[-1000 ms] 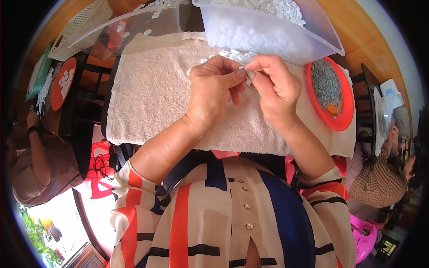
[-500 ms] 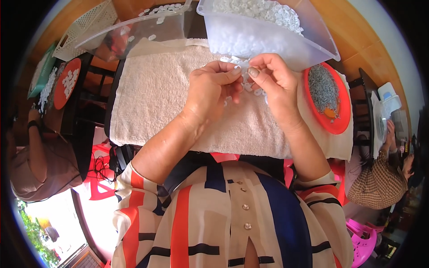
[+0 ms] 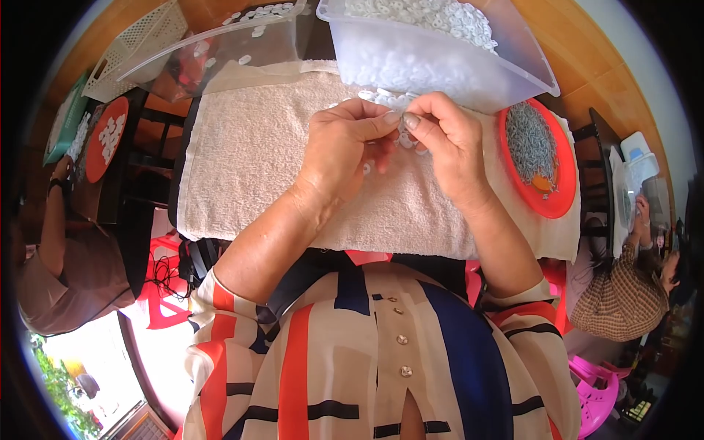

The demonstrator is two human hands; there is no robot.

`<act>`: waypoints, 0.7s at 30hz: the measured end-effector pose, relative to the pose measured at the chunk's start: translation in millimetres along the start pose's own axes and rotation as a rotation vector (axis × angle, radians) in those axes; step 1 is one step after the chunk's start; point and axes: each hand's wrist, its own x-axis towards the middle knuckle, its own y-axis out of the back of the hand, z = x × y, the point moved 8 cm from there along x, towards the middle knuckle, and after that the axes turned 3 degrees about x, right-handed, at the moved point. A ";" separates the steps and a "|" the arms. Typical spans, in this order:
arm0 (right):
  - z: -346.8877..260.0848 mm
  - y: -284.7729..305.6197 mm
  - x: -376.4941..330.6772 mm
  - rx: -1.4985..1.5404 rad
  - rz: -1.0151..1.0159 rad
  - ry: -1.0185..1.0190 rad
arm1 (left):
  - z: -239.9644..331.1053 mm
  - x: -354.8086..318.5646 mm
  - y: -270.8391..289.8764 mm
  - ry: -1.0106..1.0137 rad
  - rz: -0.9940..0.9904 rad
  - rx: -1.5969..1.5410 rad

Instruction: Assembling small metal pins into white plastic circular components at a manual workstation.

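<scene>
My left hand [image 3: 345,150] and my right hand [image 3: 447,143] meet fingertip to fingertip over a beige towel [image 3: 249,154], pinching a small white part between them; the part itself is mostly hidden by my fingers. Several small white round pieces [image 3: 381,97] lie on the towel just beyond my fingers. A clear plastic tub [image 3: 440,62] filled with the same white pieces stands right behind my hands. To my right, a red round plate [image 3: 561,187] holds a heap of small grey metal parts [image 3: 529,139].
A second clear tub [image 3: 220,51] with a few white pieces sits at the back left, beside a white mesh basket [image 3: 139,44]. On the left, another person's arm [image 3: 55,213] is near a red plate with white pieces [image 3: 110,139]. Another person [image 3: 631,293] sits at the right.
My two hands have stayed together, shifting slightly away from me toward the tub while the fingers work the small piece. Nothing else has moved.
</scene>
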 end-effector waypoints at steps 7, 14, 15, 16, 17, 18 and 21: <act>-5.2 2.3 -2.7 -0.080 0.046 0.049 | 0.1 -1.3 -1.8 -0.008 0.001 0.058; -1.5 0.9 -2.0 -0.085 0.049 0.047 | 3.2 -0.6 0.0 -0.064 0.030 0.042; -2.7 0.3 -1.8 -0.100 0.052 0.056 | 3.5 -0.5 1.6 -0.061 0.054 0.022; -4.0 -0.1 -1.5 -0.115 0.056 0.065 | 4.2 -0.4 1.8 -0.060 0.055 0.023; -6.1 -0.5 -1.1 -0.113 0.055 0.064 | 5.0 -0.4 2.2 -0.058 0.059 0.023; -7.7 -0.9 -0.9 -0.116 0.050 0.042 | 5.4 -0.5 2.5 -0.056 0.063 0.023; -6.7 -1.0 -0.6 -0.138 0.048 0.030 | 6.1 -1.2 2.1 -0.057 0.061 0.027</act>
